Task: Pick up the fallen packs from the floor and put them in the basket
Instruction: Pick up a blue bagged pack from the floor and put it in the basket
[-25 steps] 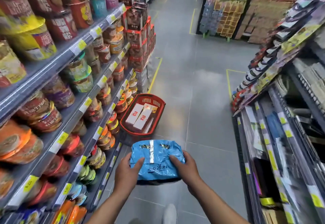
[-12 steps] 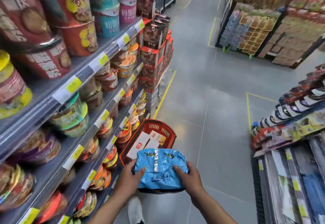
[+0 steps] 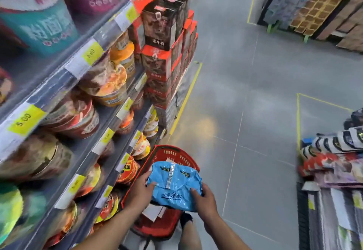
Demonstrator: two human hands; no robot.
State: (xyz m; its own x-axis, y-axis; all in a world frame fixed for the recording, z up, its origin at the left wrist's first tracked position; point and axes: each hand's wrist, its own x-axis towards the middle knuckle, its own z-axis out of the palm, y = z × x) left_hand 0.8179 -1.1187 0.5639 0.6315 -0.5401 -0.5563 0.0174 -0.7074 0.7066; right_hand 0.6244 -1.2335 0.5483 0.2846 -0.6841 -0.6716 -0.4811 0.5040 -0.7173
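While both hands (image 3: 141,191) (image 3: 204,200) pinch the blue pack (image 3: 174,185) over the red basket (image 3: 176,154), may slip onto the floor (image 3: 255,92).

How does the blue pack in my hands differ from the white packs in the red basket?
The blue pack is a soft, crinkled bag with a silver seam; the white packs look flat and stiff-edged. The blue pack is held above the basket by the left hand and right hand; the white packs already lie inside, mostly hidden beneath it. Both sit over the basket's opening.
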